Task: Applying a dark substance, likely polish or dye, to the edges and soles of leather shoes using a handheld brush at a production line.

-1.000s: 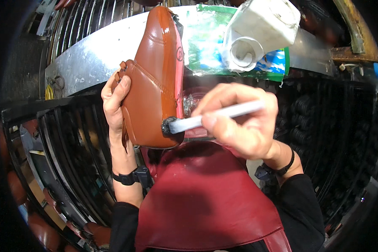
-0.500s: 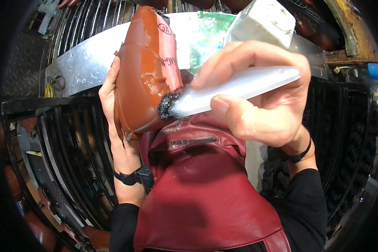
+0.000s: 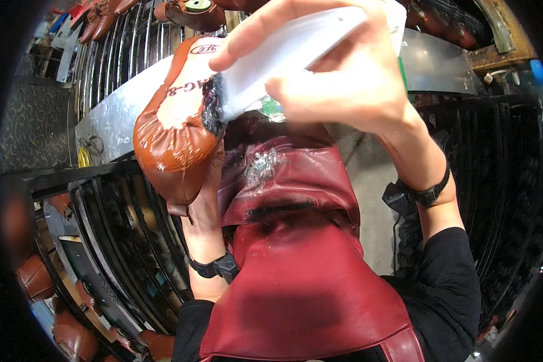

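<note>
Both hands raised nearer camera: left hand [image 3: 208, 193] gripping brown shoe [image 3: 172, 130], right hand [image 3: 338, 78] gripping white brush [image 3: 271, 57]

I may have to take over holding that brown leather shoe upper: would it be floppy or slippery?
The brown shoe upper probably holds firm, stretched smooth over a form. Its glossy, speckled toe may be slick. The left hand supports it from beneath.

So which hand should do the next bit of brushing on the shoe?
Probably the right hand: it already holds the white brush, bristles touching the brown shoe. The left hand is underneath, keeping the shoe up.
</note>
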The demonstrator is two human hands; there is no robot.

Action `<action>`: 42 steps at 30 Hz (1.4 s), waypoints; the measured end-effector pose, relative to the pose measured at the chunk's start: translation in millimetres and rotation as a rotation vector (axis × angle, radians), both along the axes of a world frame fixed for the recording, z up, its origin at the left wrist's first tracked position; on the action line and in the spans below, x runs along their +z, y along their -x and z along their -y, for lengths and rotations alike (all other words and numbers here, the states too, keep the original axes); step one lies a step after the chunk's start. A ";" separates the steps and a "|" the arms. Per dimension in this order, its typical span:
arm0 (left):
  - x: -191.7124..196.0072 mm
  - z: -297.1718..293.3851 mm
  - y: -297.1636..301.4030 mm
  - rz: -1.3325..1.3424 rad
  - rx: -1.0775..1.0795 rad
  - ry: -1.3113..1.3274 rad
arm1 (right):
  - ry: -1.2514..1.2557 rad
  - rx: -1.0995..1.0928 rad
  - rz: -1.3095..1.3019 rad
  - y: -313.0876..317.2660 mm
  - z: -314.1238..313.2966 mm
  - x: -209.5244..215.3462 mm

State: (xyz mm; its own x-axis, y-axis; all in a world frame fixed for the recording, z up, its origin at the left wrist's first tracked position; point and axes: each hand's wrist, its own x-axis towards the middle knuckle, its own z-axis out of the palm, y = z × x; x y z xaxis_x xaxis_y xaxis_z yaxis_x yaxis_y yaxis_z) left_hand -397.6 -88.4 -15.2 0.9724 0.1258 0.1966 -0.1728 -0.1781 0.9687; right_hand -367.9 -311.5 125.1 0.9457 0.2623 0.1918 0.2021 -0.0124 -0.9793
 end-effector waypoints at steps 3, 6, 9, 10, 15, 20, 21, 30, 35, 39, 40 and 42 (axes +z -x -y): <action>21.8 -16.6 9.9 -0.061 -0.101 0.170 | -0.188 0.582 -0.501 -72.4 41.3 -9.7; 11.3 -16.9 1.5 -0.130 -0.266 0.387 | -0.169 0.006 0.125 -54.3 27.0 -60.2; 12.1 -28.8 13.0 -0.132 -0.342 0.578 | -0.274 -0.248 0.082 -41.7 13.0 -84.6; 6.2 -23.3 14.6 -0.204 -0.252 0.840 | -0.377 -0.273 0.114 -30.1 8.4 -92.7; -8.7 -42.8 18.0 -0.194 -0.127 0.868 | -0.375 -0.390 0.282 -19.0 -22.4 -84.4; -16.0 -73.1 -1.9 -0.089 -0.183 0.718 | 0.140 -0.393 0.427 -39.2 -36.4 -79.6; -17.3 -76.7 -6.0 -0.100 -0.221 0.679 | 0.123 -0.386 0.334 -42.8 -38.3 -79.7; -11.6 -104.2 -71.6 -0.073 -0.051 0.616 | -0.255 -0.244 -0.112 -57.7 -57.9 -116.6; 50.2 -104.0 -211.9 -0.065 0.165 0.127 | -0.451 -0.422 -0.112 -44.4 -35.8 -110.0; 50.4 -134.6 -336.6 -0.358 0.375 -0.949 | -0.452 -0.483 -0.106 -33.5 -30.7 -97.5; 40.9 -133.7 -355.1 -0.404 0.420 -1.040 | -0.476 -0.500 -0.100 -28.7 -29.5 -97.2; 17.7 -121.8 -371.3 -0.460 0.441 -1.132 | -0.469 -0.515 -0.083 -20.8 -23.4 -102.8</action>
State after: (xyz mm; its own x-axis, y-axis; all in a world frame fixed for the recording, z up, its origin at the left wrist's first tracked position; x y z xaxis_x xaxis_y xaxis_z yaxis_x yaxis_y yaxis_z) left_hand -26.2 33.4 2.5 0.8981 0.4351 0.0646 0.4157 -0.8876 0.1983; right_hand -347.1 -288.1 22.3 0.9437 -0.3162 0.0973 0.2087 0.3406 -0.9167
